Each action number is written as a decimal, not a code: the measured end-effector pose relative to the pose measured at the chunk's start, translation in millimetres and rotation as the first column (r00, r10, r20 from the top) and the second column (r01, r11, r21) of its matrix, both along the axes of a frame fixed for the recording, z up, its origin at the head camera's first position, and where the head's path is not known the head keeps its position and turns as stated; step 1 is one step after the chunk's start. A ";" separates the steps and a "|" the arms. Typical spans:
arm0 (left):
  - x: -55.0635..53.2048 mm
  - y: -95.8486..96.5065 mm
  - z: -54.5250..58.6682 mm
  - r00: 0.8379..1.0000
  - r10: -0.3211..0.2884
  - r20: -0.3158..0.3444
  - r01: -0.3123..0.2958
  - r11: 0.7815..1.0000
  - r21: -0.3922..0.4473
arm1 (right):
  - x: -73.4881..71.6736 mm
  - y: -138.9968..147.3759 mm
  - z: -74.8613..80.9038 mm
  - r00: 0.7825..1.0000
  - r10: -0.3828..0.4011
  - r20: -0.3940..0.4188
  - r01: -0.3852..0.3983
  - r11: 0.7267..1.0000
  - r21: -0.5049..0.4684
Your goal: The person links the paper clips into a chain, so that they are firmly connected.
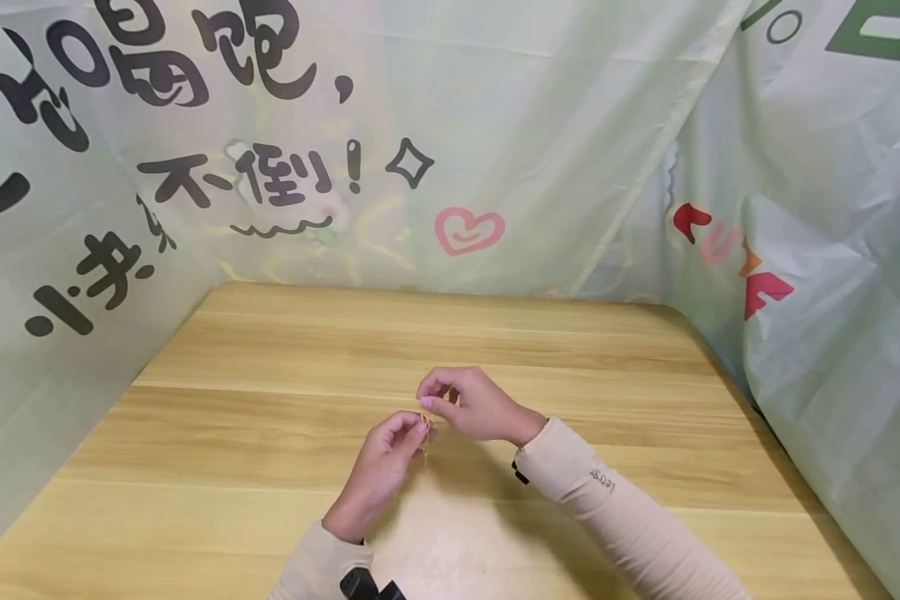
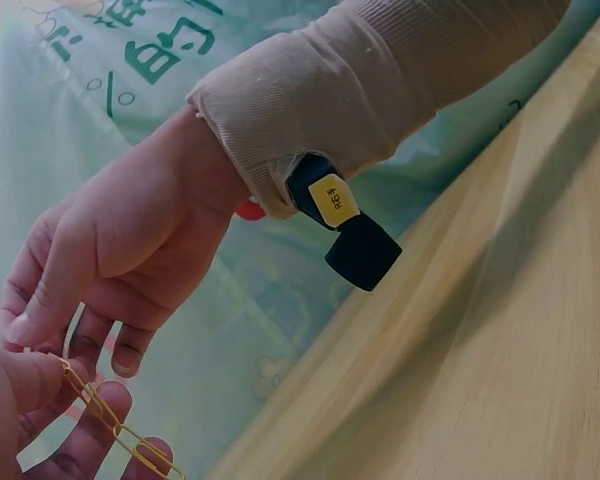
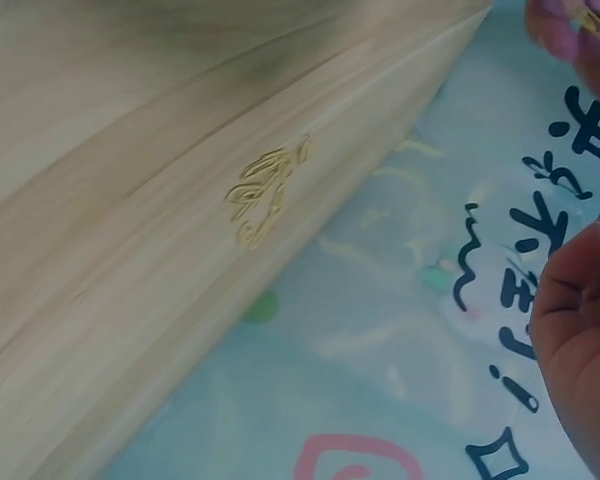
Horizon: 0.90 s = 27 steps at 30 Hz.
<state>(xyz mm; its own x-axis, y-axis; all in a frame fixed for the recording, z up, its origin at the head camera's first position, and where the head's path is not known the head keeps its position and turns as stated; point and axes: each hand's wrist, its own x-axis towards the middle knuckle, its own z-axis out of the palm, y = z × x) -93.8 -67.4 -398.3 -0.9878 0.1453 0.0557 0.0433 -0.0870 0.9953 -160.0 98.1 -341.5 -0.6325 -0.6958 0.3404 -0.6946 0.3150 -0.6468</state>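
Observation:
My left hand (image 1: 385,460) pinches a short chain of yellow paper clips (image 2: 115,425) between thumb and forefinger. In the left wrist view the chain slants down across the other fingers of that hand, and in the head view its end hangs below the fingertips. Just above and to the right is my right hand (image 1: 476,406), its thumb and forefinger brought close together near the top of the chain. I cannot tell whether a clip is between them. A small pile of loose paper clips (image 3: 265,190) lies on the wooden table (image 1: 270,450), beyond the hands.
Printed cloth sheets (image 1: 570,150) hang behind the table and along both sides. Each sleeve carries a small black device, one of them the wrist camera (image 2: 340,215) on the right cuff. Shadows of the arms fall on the tabletop.

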 end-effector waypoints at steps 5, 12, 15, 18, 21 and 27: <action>-0.1 -0.2 2.0 1.000 0.017 -0.011 -0.017 1.000 -0.002 | -9.5 5.2 -3.2 0.998 -0.062 0.011 0.062 0.998 0.016; -0.6 0.5 3.3 1.000 0.023 -0.010 -0.023 1.000 0.003 | -26.3 12.9 -14.0 0.988 -0.151 0.035 0.149 0.987 0.062; 0.2 0.0 1.8 1.000 0.021 -0.008 -0.021 1.000 -0.001 | -31.0 14.8 -20.1 0.982 -0.185 0.048 0.180 0.980 0.082; 3.0 -1.1 -1.1 1.000 0.018 0.002 -0.018 1.000 -0.003 | -35.1 16.3 -28.4 0.975 -0.214 0.054 0.204 0.968 0.146; 5.4 -2.1 -2.7 1.000 0.015 0.009 -0.015 1.000 0.008 | -39.1 17.6 -34.7 0.969 -0.241 0.050 0.224 0.949 0.221; 3.7 -1.6 -0.7 1.000 0.007 0.000 -0.007 1.000 0.028 | -47.6 19.3 -35.9 0.962 -0.272 0.018 0.253 0.916 0.311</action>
<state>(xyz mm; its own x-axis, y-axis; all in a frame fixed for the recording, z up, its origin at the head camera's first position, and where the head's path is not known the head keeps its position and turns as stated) -90.1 -69.0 -399.0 -0.9888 0.1370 0.0594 0.0437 -0.1149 0.9924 -207.6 117.4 -377.4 -0.8189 -0.5658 0.0959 -0.5235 0.6679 -0.5291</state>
